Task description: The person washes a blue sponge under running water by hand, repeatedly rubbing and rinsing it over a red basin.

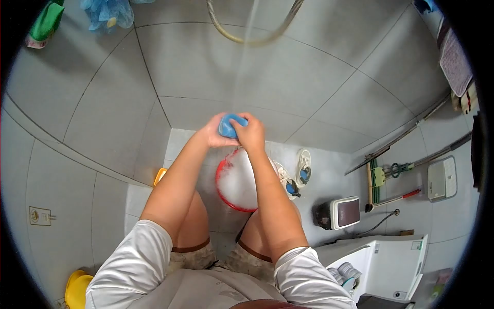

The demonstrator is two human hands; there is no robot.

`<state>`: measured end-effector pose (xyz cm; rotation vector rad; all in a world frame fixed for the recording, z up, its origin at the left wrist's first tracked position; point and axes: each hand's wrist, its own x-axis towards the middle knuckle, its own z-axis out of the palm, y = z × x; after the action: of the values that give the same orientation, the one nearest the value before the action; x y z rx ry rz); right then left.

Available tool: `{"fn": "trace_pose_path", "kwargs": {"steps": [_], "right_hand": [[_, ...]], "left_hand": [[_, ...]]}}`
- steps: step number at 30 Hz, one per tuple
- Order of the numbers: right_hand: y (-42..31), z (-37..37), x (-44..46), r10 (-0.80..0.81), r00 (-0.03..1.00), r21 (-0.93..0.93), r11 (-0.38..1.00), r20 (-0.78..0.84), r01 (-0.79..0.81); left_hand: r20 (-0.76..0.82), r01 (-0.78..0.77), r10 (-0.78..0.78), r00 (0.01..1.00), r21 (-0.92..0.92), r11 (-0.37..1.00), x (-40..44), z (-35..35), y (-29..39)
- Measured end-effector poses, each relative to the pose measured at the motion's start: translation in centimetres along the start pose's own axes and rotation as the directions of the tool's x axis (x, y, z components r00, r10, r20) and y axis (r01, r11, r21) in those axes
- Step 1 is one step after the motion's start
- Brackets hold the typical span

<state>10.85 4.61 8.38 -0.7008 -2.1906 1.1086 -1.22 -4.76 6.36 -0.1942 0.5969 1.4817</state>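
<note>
A smooth blue object point(228, 126), too small to name surely, is between my two hands in front of the tiled wall. My left hand point(216, 132) cups it from the left and below, and my right hand point(250, 132) closes on it from the right with the thumb across its front. Just beneath my hands stands a red basin point(222, 191) filled with white foam point(240, 180). My right forearm hides its right side. A thin stream of water comes down the wall from above.
White shoes point(303, 167) stand right of the basin, with a small bin point(346, 212) farther right. A hose point(252, 40) loops above. Brushes and poles lean at the right wall. An orange item point(160, 176) lies left, a yellow one point(78, 289) lower left.
</note>
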Motion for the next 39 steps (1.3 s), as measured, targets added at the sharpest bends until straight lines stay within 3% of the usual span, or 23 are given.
{"fn": "trace_pose_path", "kwargs": {"steps": [1,3,4,6,8,9,10,11,13,15,17,20,22,23,24,25,26,27,28,30,32,37,39], "right_hand": [[-0.2,0.1,-0.1,0.027,0.998,-0.023,0.999,-0.063,-0.029],[0.4,1.1,-0.4,-0.019,0.997,-0.058,0.998,-0.081,0.014],[1.4,2.0,-0.4,-0.066,0.993,-0.094,0.994,-0.097,0.057],[2.6,3.9,-0.2,-0.114,0.991,-0.035,0.993,-0.067,0.111],[3.6,4.6,-0.2,-0.164,0.986,0.027,0.986,-0.04,0.165],[2.2,4.1,-0.6,-0.149,0.985,0.039,0.988,0.089,0.146],[1.6,3.8,-0.8,-0.133,0.967,0.049,0.991,0.218,0.126],[0.9,3.5,-0.9,-0.133,0.966,0.049,0.991,0.22,0.126],[1.0,3.4,-1.0,-0.056,0.985,0.276,0.961,0.166,0.008],[1.5,3.5,-0.6,-0.022,0.994,0.273,0.962,0.105,-0.008],[1.7,3.6,-0.2,0.011,0.999,0.271,0.962,0.045,-0.023],[1.6,3.3,0.3,0.131,0.987,0.204,0.973,-0.088,-0.111],[2.4,3.1,1.0,0.313,0.924,0.183,0.944,-0.22,-0.276],[2.8,2.9,1.5,0.314,0.924,0.188,0.943,-0.219,-0.276],[4.5,3.2,2.3,0.466,0.867,0.384,0.843,-0.176,-0.376],[4.4,2.9,2.5,0.6,0.794,0.557,0.695,-0.099,-0.455],[4.4,2.6,2.6,0.669,0.743,0.684,0.538,0.008,-0.492],[5.2,3.2,2.8,0.669,0.744,0.686,0.536,0.011,-0.492],[6.3,3.9,3.1,0.646,0.763,0.675,0.571,-0.02,-0.466],[7.3,4.6,3.3,0.621,0.782,0.664,0.606,-0.052,-0.438],[7.0,4.8,2.8,0.566,0.825,0.543,0.691,0.003,-0.476],[5.9,4.4,1.9,0.452,0.88,0.543,0.706,0.148,-0.454],[6.1,4.8,1.9,0.408,0.899,0.567,0.707,0.161,-0.422]], "left_hand": [[0.0,0.001,-0.001,1.0,0.002,1.0,0.6,-0.3,-0.1],[-0.15,-0.175,0.208,0.967,0.207,0.963,2.3,-1.2,-0.4],[-0.149,-0.175,0.208,0.967,0.208,0.962,3.2,-1.8,-0.5],[-0.087,-0.386,0.391,0.916,0.07,0.92,4.5,-2.4,-0.8],[0.011,-0.333,0.332,0.943,0.022,0.943,4.3,-3.1,-0.6],[0.11,-0.275,0.276,0.955,-0.019,0.961,4.1,-3.4,-0.4],[0.108,-0.278,0.278,0.954,-0.02,0.961,4.0,-3.6,-0.5],[0.068,-0.272,0.273,0.96,-0.024,0.962,3.9,-3.7,-0.6],[0.026,-0.263,0.263,0.964,-0.027,0.965,3.1,-2.7,-1.2],[-0.137,-0.16,0.15,0.979,-0.066,0.985,2.2,-1.0,-1.7],[-0.11,-0.179,0.171,0.979,-0.066,0.982,1.3,0.0,-2.4],[-0.064,-0.19,0.188,0.98,-0.029,0.981,0.5,1.5,-3.2],[-0.049,-0.184,0.184,0.982,0.012,0.983,0.4,1.5,-3.3],[0.071,-0.129,0.126,0.99,0.046,0.991,0.0,1.3,-2.9],[0.187,-0.08,0.063,0.98,0.084,0.993,-0.3,1.1,-2.7],[0.181,-0.083,0.066,0.981,0.085,0.993,-0.8,1.4,-2.8],[0.131,-0.162,0.129,0.983,0.285,0.945,-1.3,1.7,-3.1],[0.094,-0.219,0.198,0.976,0.475,0.852,-2.0,2.2,-3.4],[0.093,-0.22,0.2,0.975,0.476,0.851,-2.7,2.9,-3.8],[-0.008,-0.255,0.428,0.904,0.792,0.555,-3.5,4.0,-4.2],[-0.004,-0.275,0.464,0.886,0.802,0.531,-3.0,2.9,-3.9],[-0.053,-0.3,0.615,0.787,0.837,0.457,-1.1,0.2,-3.9],[0.013,-0.257,0.829,0.558,0.953,0.158,-0.5,-0.8,-3.6]]}}
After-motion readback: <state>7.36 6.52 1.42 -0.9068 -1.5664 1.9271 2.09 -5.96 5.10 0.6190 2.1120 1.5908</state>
